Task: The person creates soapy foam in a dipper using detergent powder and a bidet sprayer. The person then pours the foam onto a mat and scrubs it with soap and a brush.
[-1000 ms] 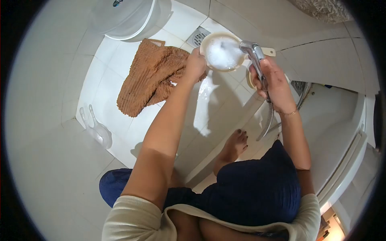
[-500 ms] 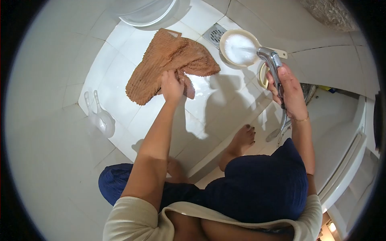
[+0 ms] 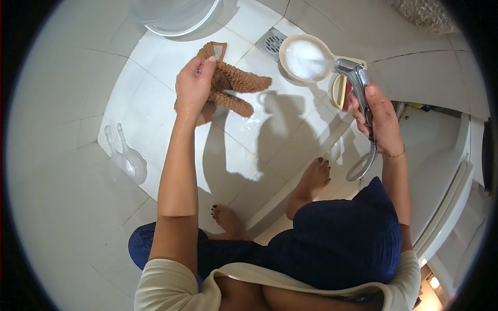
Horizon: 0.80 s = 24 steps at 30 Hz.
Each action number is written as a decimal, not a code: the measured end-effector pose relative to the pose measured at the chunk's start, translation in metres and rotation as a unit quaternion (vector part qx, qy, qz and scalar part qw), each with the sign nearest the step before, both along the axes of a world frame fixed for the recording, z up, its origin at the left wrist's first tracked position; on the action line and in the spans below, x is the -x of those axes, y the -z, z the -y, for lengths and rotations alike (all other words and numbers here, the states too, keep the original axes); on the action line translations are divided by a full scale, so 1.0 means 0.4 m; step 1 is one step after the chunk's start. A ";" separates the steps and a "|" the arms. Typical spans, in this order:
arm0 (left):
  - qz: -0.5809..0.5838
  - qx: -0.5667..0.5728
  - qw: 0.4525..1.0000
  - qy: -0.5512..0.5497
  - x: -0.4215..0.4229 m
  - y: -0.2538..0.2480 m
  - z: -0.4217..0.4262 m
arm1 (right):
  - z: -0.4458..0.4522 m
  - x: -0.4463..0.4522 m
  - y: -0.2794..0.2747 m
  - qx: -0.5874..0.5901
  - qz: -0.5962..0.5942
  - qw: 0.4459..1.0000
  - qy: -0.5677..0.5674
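Note:
Gathered in my left hand [image 3: 195, 85] is a brown ribbed cloth [image 3: 236, 78] with a pale label at its top corner. The fingers are closed near that label, and the cloth hangs in folds just over the white tiles; whether it touches them I cannot tell. My right hand [image 3: 379, 116] grips a chrome spray head [image 3: 356, 78] on a metal hose [image 3: 369, 163]. Its nozzle points left at a cream dipper [image 3: 280, 61], where water runs into white foam [image 3: 305, 59]. Close to my right fingers is a cream-rimmed object [image 3: 339, 92], partly hidden.
Behind the cloth stands a translucent basin [image 3: 184, 31]. A floor drain [image 3: 271, 43] lies left of the dipper. A clear plastic object with two prongs [image 3: 129, 161] rests by the left wall. My bare feet [image 3: 311, 181] are on either side of a low ledge [image 3: 275, 210].
My left hand has moved up and left and bunched the cloth, which was spread wider on the floor. The spray head stays over the dipper, with my right hand slightly lower.

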<state>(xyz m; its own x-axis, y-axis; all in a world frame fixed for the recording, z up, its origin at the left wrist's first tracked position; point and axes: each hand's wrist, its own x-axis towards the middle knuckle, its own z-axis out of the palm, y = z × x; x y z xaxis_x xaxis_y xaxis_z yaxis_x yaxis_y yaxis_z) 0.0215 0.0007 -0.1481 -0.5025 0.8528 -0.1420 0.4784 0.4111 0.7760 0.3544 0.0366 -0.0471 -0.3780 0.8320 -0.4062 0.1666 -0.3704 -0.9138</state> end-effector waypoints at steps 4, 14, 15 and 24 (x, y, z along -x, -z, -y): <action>0.048 -0.119 0.992 -0.018 -0.054 -0.132 -0.015 | -0.008 0.007 -0.019 -0.020 -0.006 1.000 0.003; -0.258 0.123 0.947 0.146 -0.055 0.056 0.018 | -0.017 0.016 -0.015 -0.029 -0.003 1.000 -0.001; -0.257 0.157 0.940 0.160 -0.085 0.087 0.025 | -0.017 0.016 -0.012 -0.029 -0.005 1.000 -0.001; -0.194 0.233 0.920 0.250 -0.174 0.256 0.005 | -0.011 0.017 -0.013 -0.025 0.053 0.998 0.028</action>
<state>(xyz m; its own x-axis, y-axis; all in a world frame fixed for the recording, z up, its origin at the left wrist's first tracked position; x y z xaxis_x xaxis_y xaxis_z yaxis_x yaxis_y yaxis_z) 0.0911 -0.0014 -0.2504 -0.1551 0.8833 -0.4425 0.9018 0.3094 0.3017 0.3478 0.0409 -0.0418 -0.2876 0.8708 -0.3987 0.2443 -0.3359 -0.9097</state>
